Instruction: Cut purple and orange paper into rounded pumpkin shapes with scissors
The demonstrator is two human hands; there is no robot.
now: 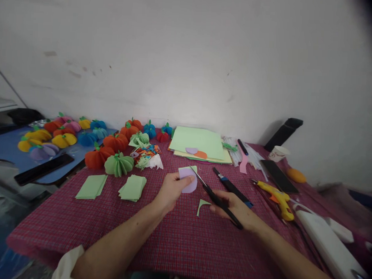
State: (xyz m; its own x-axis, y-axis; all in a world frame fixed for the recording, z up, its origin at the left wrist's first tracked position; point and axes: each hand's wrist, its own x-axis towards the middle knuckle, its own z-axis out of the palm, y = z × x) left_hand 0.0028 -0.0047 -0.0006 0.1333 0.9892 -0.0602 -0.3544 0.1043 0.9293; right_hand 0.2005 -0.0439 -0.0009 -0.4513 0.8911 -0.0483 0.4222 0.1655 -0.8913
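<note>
Near the middle of the table, my left hand [172, 189] pinches a rounded lilac paper piece [189, 185] laid over light green paper, its thumb on top. My right hand [230, 207] holds black-handled scissors [220, 202], whose blades reach the upper edge of the green paper. Just below the blades, a curved green offcut [200, 206] lies on the cloth beside my right fingers. Two stacks of green paper squares, one at the left [91, 187] and another nearer the middle [132, 187], rest on the table.
Paper pumpkins [119, 164] crowd the left side, beside colourful scraps [146, 155]. Larger green sheets [198, 141] lie at the back. Right of my hands are a blue-black cutter [233, 189], a yellow glue gun [277, 197], a dark phone [279, 176] and a paper cup [278, 153].
</note>
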